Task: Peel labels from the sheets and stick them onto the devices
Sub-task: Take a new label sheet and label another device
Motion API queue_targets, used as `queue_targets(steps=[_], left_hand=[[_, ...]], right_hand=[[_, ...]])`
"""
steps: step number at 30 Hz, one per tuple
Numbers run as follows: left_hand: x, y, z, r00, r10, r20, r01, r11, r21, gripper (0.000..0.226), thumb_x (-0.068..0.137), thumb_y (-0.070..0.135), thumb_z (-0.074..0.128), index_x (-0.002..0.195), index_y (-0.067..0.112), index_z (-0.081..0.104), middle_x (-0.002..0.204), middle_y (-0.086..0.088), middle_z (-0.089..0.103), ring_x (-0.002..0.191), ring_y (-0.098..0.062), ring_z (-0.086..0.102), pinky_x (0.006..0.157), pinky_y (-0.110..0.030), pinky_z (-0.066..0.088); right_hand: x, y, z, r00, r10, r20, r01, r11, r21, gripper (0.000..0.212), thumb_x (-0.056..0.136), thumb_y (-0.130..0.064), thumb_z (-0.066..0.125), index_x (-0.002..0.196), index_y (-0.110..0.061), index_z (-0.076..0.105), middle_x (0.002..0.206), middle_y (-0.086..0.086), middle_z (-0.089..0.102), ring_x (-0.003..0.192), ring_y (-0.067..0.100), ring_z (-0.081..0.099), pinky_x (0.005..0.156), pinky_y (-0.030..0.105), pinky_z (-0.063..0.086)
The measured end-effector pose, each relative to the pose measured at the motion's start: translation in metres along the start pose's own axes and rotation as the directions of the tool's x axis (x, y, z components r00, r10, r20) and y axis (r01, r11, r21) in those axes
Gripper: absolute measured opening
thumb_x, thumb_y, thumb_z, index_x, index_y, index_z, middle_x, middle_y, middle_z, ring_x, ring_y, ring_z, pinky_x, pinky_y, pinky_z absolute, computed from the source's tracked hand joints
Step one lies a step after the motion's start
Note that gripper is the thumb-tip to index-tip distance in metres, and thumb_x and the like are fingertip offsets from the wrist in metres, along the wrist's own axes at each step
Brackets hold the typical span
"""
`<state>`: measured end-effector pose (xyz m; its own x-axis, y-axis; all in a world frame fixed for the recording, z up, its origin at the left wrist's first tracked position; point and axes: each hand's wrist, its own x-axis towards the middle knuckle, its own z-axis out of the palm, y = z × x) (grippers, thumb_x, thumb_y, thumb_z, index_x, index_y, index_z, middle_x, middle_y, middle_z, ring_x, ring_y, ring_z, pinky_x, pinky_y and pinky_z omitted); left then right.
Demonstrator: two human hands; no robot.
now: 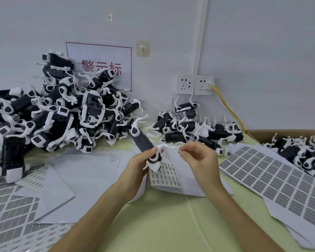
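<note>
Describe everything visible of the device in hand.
The held device is a black, matte, plastic-looking cylinder with white clips at both ends and a thin white prong reaching right. It tilts up and away above a label sheet. The left hand grips its lower end; the right hand pinches the prong's tip.

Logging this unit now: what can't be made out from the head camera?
Head view only:
- Whether the right hand pinches anything at its fingertips: too small to tell.
- The palm-side face of the device: hidden by the left hand gripping it.
- Print on the label sheet: too fine to read.
- The cardboard box: cut off by the right edge.
</note>
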<state>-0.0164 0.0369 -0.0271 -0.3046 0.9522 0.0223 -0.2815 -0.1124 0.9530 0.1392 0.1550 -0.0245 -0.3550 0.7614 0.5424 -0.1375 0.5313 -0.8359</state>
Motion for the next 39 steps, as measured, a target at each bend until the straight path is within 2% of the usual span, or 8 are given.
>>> queue_targets(steps=[2, 6, 9, 13, 19, 27, 31, 39], left_hand=[[-0.002, 0.002, 0.002, 0.998, 0.032, -0.055, -0.031, 0.999, 0.01, 0.06, 0.078, 0.052, 0.068, 0.13, 0.022, 0.07, 0.123, 0.004, 0.076, 0.114, -0.011, 0.071, 0.091, -0.025, 0.057], [0.002, 0.009, -0.007, 0.979, 0.164, -0.118, -0.164, 0.986, 0.013, 0.044, 0.084, 0.05, 0.063, 0.112, 0.02, 0.077, 0.118, 0.003, 0.077, 0.117, -0.017, 0.067, 0.104, -0.037, 0.045], [-0.001, 0.012, -0.008, 0.987, 0.158, -0.003, -0.158, 0.982, -0.101, 0.043, 0.092, 0.046, 0.058, 0.114, 0.014, 0.077, 0.134, -0.017, 0.069, 0.13, -0.03, 0.062, 0.11, -0.045, 0.041], [-0.005, 0.007, -0.001, 0.98, 0.148, 0.13, -0.147, 0.989, -0.014, 0.046, 0.092, 0.054, 0.062, 0.111, 0.016, 0.079, 0.136, -0.016, 0.067, 0.139, -0.039, 0.051, 0.111, -0.044, 0.034], [-0.005, 0.006, 0.001, 0.981, 0.146, 0.124, -0.149, 0.989, 0.015, 0.057, 0.086, 0.056, 0.066, 0.115, 0.008, 0.076, 0.132, -0.016, 0.067, 0.133, -0.033, 0.058, 0.113, -0.056, 0.033], [-0.005, 0.004, 0.003, 0.984, 0.095, 0.149, -0.085, 0.994, -0.068, 0.035, 0.094, 0.04, 0.052, 0.1, 0.015, 0.077, 0.104, -0.002, 0.073, 0.1, -0.017, 0.07, 0.087, -0.03, 0.05], [-0.004, 0.004, 0.003, 0.981, 0.058, 0.184, -0.04, 0.994, -0.098, 0.052, 0.096, 0.039, 0.053, 0.125, -0.002, 0.066, 0.127, -0.017, 0.068, 0.12, -0.031, 0.064, 0.104, -0.042, 0.045], [-0.002, 0.006, 0.002, 0.99, 0.088, 0.106, -0.092, 0.995, 0.035, 0.065, 0.093, 0.044, 0.057, 0.141, -0.001, 0.057, 0.145, -0.028, 0.056, 0.14, -0.047, 0.049, 0.124, -0.066, 0.021]], right_hand=[[0.002, 0.001, -0.001, 0.999, 0.037, -0.004, -0.036, 0.998, 0.047, 0.021, 0.086, 0.003, 0.075, 0.083, -0.017, 0.077, 0.083, -0.002, 0.076, 0.082, 0.012, 0.072, 0.076, 0.019, 0.053], [0.002, 0.002, -0.001, 0.997, 0.084, 0.002, -0.083, 0.993, 0.087, 0.018, 0.087, -0.001, 0.077, 0.087, -0.02, 0.079, 0.087, -0.004, 0.078, 0.084, 0.01, 0.073, 0.076, 0.018, 0.054], [0.001, 0.001, 0.0, 0.994, 0.105, 0.014, -0.106, 0.99, 0.092, 0.022, 0.086, -0.003, 0.079, 0.098, -0.021, 0.079, 0.087, -0.001, 0.078, 0.085, 0.014, 0.074, 0.08, 0.023, 0.057], [0.001, 0.001, 0.001, 0.994, 0.107, 0.036, -0.109, 0.992, 0.065, 0.041, 0.086, -0.003, 0.079, 0.12, -0.024, 0.07, 0.082, -0.001, 0.079, 0.079, 0.012, 0.073, 0.077, 0.016, 0.053], [0.002, 0.003, 0.0, 0.993, 0.119, 0.019, -0.119, 0.993, 0.012, 0.028, 0.083, -0.008, 0.082, 0.106, -0.023, 0.076, 0.077, -0.002, 0.078, 0.072, 0.009, 0.071, 0.076, 0.021, 0.052], [0.002, 0.005, 0.0, 0.994, 0.112, 0.015, -0.111, 0.993, -0.049, 0.02, 0.083, -0.012, 0.083, 0.096, -0.026, 0.078, 0.081, -0.007, 0.078, 0.08, 0.013, 0.073, 0.077, 0.025, 0.054], [0.002, 0.004, -0.001, 0.996, 0.089, 0.011, -0.087, 0.99, -0.109, 0.016, 0.082, -0.02, 0.085, 0.089, -0.032, 0.078, 0.085, -0.017, 0.075, 0.075, 0.004, 0.067, 0.066, 0.016, 0.051], [0.001, 0.003, 0.003, 0.991, 0.075, 0.111, -0.065, 0.994, -0.091, 0.027, 0.087, -0.014, 0.079, 0.078, -0.038, 0.076, 0.081, -0.012, 0.075, 0.068, 0.006, 0.066, 0.064, 0.015, 0.048]])
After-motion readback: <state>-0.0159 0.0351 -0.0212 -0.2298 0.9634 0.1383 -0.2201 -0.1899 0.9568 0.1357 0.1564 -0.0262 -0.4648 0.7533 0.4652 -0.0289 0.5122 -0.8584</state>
